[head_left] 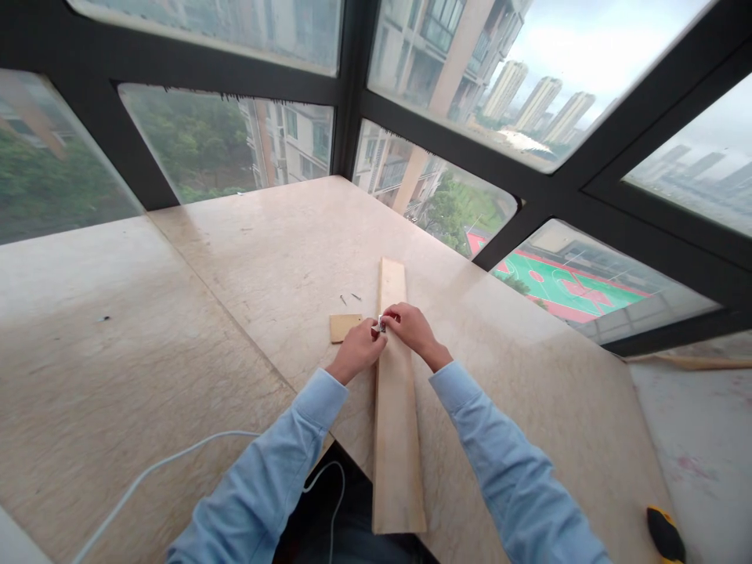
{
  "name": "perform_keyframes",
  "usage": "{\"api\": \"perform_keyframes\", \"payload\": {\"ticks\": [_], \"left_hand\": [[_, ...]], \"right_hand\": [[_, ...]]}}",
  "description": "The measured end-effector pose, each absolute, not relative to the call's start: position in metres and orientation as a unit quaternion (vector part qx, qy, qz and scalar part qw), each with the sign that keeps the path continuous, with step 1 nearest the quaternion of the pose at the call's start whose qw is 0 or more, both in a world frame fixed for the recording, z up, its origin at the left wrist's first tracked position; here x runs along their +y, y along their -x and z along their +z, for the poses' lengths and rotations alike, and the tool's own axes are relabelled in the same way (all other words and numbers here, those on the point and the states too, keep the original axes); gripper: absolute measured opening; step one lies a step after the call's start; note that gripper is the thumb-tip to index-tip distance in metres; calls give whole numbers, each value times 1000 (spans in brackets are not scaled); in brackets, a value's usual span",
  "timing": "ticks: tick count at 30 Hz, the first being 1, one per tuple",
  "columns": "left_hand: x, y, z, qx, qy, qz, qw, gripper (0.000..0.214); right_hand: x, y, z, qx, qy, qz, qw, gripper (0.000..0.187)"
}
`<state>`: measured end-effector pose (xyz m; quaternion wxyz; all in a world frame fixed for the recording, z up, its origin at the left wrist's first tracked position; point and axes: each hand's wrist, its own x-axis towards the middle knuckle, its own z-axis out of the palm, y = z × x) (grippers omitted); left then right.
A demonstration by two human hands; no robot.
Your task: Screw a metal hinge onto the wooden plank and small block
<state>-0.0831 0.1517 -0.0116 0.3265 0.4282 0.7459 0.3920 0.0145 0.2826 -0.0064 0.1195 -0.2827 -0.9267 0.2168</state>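
Note:
Over a long wooden board (399,439), my left hand (358,348) and my right hand (411,325) meet with their fingers pinched together. Between the fingertips is a small shiny metal piece (381,323), possibly a bracket or hinge; it is too small and too covered to tell which. Both hands grip it. Just left of my left hand lies a small thin wooden piece (344,327), which has a dark spot near its upper right corner. Beyond that piece are two small screws or nails (350,298) on the stone surface.
The board rests on a beige stone ledge (247,258) and sticks out over its near edge towards me. A white cable (170,454) runs across the lower left. At the lower right is a yellow and black object (666,534). Dark window frames (351,102) bound the far side.

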Motion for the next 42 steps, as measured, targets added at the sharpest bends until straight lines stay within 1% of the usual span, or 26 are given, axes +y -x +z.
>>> {"api": "perform_keyframes", "payload": {"ticks": [6,10,13,17,20,23,28,35,37,39,42], "left_hand": [[155,84,-19,738,-369,432,365,44],[159,82,-24,697,-295,486,436,55],[160,78,-24,666,-250,523,470,58],[161,72,-21,616,-204,574,499,54],[160,65,-19,578,-197,593,525,38],[159,61,-19,569,-217,607,511,26],[158,61,-26,583,-215,609,492,29],[158,63,-24,572,-210,609,507,31],[158,63,-23,563,-203,614,515,30],[158,64,-23,556,-193,617,522,29],[159,67,-23,552,-180,616,531,25]], "right_hand": [[282,-11,-10,-935,272,197,114,12],[281,-15,-14,-931,272,206,127,13],[281,-20,-15,-920,281,226,153,14],[279,-25,-15,-900,291,260,195,13],[275,-26,-16,-885,296,283,223,12],[269,-27,-17,-871,302,302,243,11],[266,-27,-11,-826,314,381,274,10],[278,-22,-1,-776,317,436,327,14],[281,-14,0,-773,315,443,326,13],[284,-2,0,-794,301,426,311,11],[285,21,0,-875,257,331,244,10]]}}
